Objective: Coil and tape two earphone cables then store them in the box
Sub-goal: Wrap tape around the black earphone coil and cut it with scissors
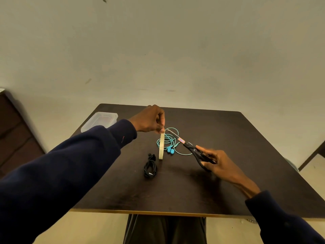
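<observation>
Overhead, the left hand point(151, 118) pinches one tape roll point(161, 146) upright on the table point(228, 138); the right hand point(215, 162) grips one pair of scissors point(191, 148). Two earphones lie near: teal earphones point(171, 143) loose behind the roll, black earphones point(150, 167) coiled before it. One clear box point(100, 121) sits far left.

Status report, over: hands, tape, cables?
Left hand pinches upright cream tape roll at top. Right hand holds black-handled scissors. Teal earphone cable loosely looped, black earphone cable bundled. Nothing obstructing.

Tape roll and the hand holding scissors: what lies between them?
In the head view, the teal earphones lie between tape roll and right hand, the scissors pointing across them.
</observation>
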`<state>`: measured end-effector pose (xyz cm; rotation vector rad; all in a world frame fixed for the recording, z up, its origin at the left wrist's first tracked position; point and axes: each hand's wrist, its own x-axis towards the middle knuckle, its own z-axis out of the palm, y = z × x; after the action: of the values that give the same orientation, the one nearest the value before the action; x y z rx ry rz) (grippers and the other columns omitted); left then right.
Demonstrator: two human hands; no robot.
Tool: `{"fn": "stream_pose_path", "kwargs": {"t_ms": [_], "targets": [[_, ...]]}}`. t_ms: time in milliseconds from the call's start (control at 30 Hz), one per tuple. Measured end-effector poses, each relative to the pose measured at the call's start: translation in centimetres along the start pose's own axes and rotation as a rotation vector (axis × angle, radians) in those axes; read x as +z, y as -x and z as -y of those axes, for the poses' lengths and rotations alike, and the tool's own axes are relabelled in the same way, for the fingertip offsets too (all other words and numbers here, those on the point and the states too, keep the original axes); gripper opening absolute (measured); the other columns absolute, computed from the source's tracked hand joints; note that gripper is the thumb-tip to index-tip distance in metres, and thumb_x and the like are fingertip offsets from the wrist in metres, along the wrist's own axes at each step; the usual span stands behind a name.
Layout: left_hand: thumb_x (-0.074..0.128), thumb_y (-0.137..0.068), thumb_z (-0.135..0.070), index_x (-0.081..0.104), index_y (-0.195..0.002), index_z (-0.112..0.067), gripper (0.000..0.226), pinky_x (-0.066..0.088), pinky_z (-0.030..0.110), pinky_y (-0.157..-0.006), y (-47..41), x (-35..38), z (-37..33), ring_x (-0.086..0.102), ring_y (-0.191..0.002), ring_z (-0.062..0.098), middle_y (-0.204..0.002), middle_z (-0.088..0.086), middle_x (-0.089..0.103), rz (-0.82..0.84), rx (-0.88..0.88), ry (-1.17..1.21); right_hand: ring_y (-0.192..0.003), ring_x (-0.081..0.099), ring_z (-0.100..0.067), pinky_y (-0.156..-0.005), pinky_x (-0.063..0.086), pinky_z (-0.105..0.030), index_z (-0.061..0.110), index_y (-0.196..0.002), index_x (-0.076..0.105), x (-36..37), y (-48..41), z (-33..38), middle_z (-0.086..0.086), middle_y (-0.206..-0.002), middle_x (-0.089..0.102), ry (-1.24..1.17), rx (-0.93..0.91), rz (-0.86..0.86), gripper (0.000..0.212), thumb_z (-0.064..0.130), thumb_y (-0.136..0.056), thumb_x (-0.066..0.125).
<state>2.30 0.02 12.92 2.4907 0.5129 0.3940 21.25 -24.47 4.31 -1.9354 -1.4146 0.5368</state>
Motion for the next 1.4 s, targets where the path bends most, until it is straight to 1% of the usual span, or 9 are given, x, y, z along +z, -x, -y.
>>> {"fn": "stream_pose_path", "kwargs": {"t_ms": [200,300,433,567,733,900,1033,1133,1400], "targets": [[0.080,-0.081,-0.007,0.063,-0.081,-0.008,0.017,0.058,0.019,-0.067,0.0,0.2,0.0,0.074,-0.069,0.009,-0.077,0.004,0.075,-0.015,-0.007,-0.015,-0.081,0.059,0.019,-0.070,0.045,-0.006,0.034,-0.137,0.055,-2.1,-0.1,1.6,0.019,-0.103,0.065,0.139,-0.064,-0.053,0.063,0.005,-0.085,0.075],[0.081,-0.081,-0.007,0.062,-0.077,-0.013,0.021,0.054,0.014,-0.064,-0.1,0.2,-0.2,0.072,-0.068,0.003,-0.076,-0.001,0.073,-0.020,-0.004,-0.027,-0.080,0.061,0.013,-0.070,0.045,-0.009,0.041,-0.133,0.055,-3.2,-0.3,2.1,0.019,-0.091,0.066,0.202,-0.058,-0.030,0.069,0.020,-0.076,0.087],[0.082,-0.080,-0.006,0.061,-0.075,-0.013,0.022,0.051,0.011,-0.062,-0.1,0.1,-0.2,0.070,-0.067,0.000,-0.075,-0.003,0.072,-0.026,-0.011,-0.032,-0.083,0.066,-0.008,-0.079,0.056,-0.027,0.033,-0.134,0.062,-3.9,-0.7,2.6,0.013,-0.089,0.069,0.254,-0.051,0.010,0.068,0.029,-0.072,0.090],[0.082,-0.079,-0.006,0.061,-0.074,-0.015,0.024,0.051,0.011,-0.063,0.0,0.2,-0.3,0.070,-0.071,0.002,-0.077,-0.001,0.072,-0.029,0.002,-0.055,-0.084,0.064,-0.006,-0.080,0.052,-0.021,0.030,-0.135,0.062,-3.9,-1.4,3.1,0.014,-0.089,0.065,0.251,-0.083,0.031,0.068,0.026,-0.073,0.089],[0.083,-0.078,-0.006,0.061,-0.075,-0.014,0.024,0.053,0.016,-0.069,-0.1,0.3,-0.3,0.073,-0.077,0.007,-0.078,0.000,0.073,-0.029,0.003,-0.063,-0.080,0.062,-0.007,-0.073,0.049,-0.017,0.028,-0.133,0.064,-4.0,-2.5,4.0,0.012,-0.087,0.065,0.280,-0.116,0.045,0.063,0.024,-0.075,0.088],[0.082,-0.078,-0.006,0.060,-0.074,-0.016,0.025,0.052,0.015,-0.068,-0.1,0.2,-0.4,0.070,-0.075,0.005,-0.075,-0.005,0.070,-0.022,0.003,-0.066,-0.076,0.058,0.008,-0.067,0.043,-0.008,0.027,-0.131,0.065,-3.8,-3.2,4.4,0.016,-0.083,0.063,0.287,-0.160,0.017,0.052,0.017,-0.082,0.082],[0.082,-0.079,-0.005,0.062,-0.077,-0.010,0.020,0.056,0.020,-0.073,-0.1,0.4,-0.3,0.072,-0.076,0.008,-0.076,-0.001,0.072,-0.032,0.001,-0.060,-0.078,0.058,-0.004,-0.066,0.040,-0.011,0.028,-0.130,0.067,-3.5,-3.7,4.1,0.010,-0.089,0.066,0.303,-0.168,-0.017,0.047,0.015,-0.086,0.077],[0.081,-0.080,-0.004,0.063,-0.077,-0.010,0.019,0.058,0.023,-0.075,-0.1,0.5,0.0,0.074,-0.075,0.009,-0.078,0.002,0.074,-0.046,0.000,-0.051,-0.080,0.058,-0.003,-0.068,0.038,-0.012,0.030,-0.128,0.067,-3.3,-3.8,3.7,0.008,-0.094,0.070,0.313,-0.189,-0.037,0.048,0.015,-0.084,0.078],[0.078,-0.082,-0.004,0.063,-0.077,-0.012,0.018,0.052,0.010,-0.062,0.1,0.4,-0.5,0.072,-0.071,0.006,-0.078,0.004,0.074,-0.091,-0.037,0.007,-0.069,0.053,-0.002,-0.062,0.041,-0.008,0.027,-0.126,0.069,-2.7,-3.7,3.4,0.010,-0.086,0.065,0.339,-0.187,-0.065,0.044,0.015,-0.085,0.078]]}}
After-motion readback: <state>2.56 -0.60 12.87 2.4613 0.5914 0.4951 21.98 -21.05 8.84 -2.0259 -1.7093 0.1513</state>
